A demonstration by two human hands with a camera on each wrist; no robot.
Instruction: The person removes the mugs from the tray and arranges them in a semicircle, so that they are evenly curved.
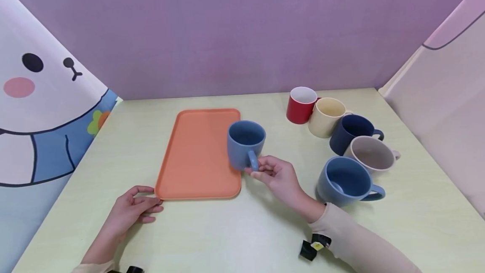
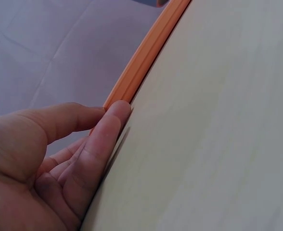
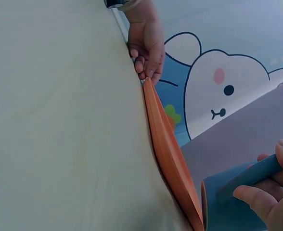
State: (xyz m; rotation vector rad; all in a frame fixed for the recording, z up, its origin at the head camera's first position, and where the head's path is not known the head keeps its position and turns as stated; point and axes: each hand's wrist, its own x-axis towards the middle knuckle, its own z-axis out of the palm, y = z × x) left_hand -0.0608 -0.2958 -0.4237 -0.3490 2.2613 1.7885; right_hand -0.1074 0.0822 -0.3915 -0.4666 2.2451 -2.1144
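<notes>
In the head view, my right hand [image 1: 278, 180] grips the handle of a blue mug [image 1: 246, 140], which is upright over the right edge of an orange tray [image 1: 201, 155]. The right wrist view shows the fingers curled round the handle of this mug [image 3: 233, 202], its base close to the tray's rim [image 3: 165, 139]. My left hand [image 1: 132, 207] pinches the near left corner of the tray, thumb and a finger at the rim [image 2: 141, 57] in the left wrist view.
On the right of the table [image 1: 212, 239] several mugs stand in a curved row: red [image 1: 299, 111], cream [image 1: 323, 119], navy [image 1: 346, 134], pale grey-pink [image 1: 371, 155] and blue [image 1: 341, 184], close beside my right forearm. A purple wall [image 1: 242, 33] rises behind the table.
</notes>
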